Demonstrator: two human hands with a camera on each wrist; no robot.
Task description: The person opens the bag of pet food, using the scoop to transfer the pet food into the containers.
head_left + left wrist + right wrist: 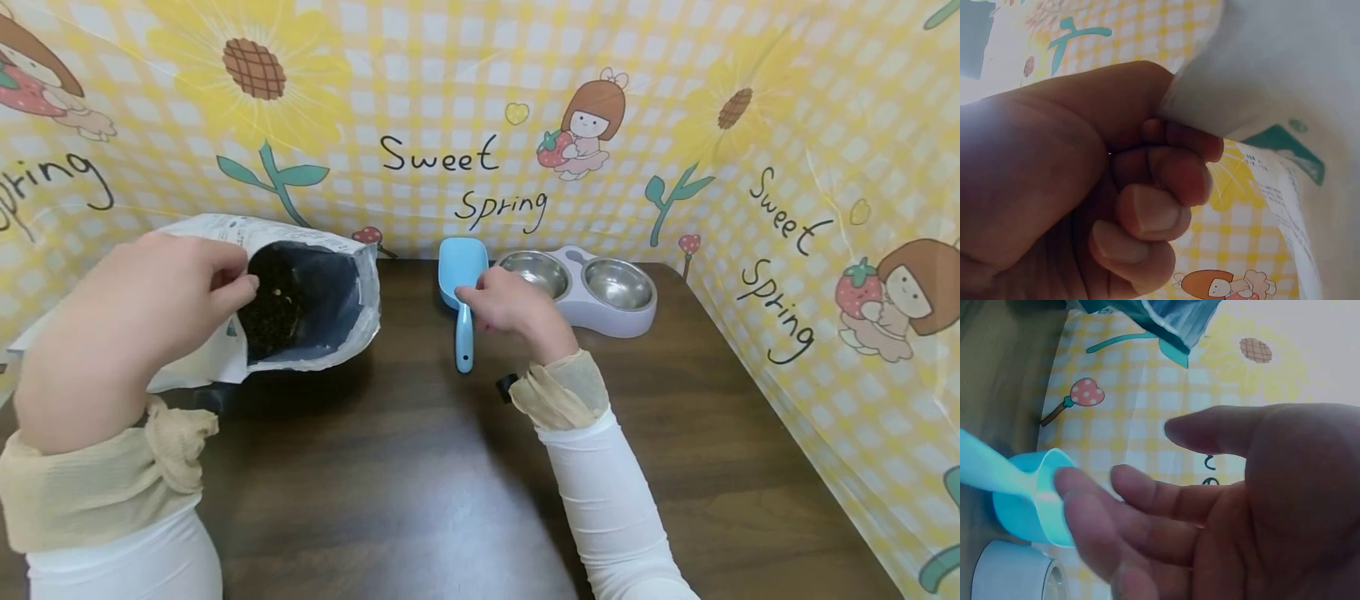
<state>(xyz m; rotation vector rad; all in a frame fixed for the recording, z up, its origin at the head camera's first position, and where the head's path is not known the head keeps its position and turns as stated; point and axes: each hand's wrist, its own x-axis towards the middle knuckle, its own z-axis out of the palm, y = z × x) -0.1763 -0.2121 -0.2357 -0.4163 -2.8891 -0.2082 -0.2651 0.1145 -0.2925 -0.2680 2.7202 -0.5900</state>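
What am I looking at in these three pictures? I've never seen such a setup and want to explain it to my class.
There is no robot: these are a person's two bare hands. The widest picture comes from a camera on the head, looking forward and down; the other two come from cameras on the left and right wrists. On the brown table are a blue scoop and a pale stand with two metal bowls. The left hand pinches the edge of an open bag with dark contents. The right hand is by the scoop, its fingers not wrapped round it; whether they touch it is unclear.
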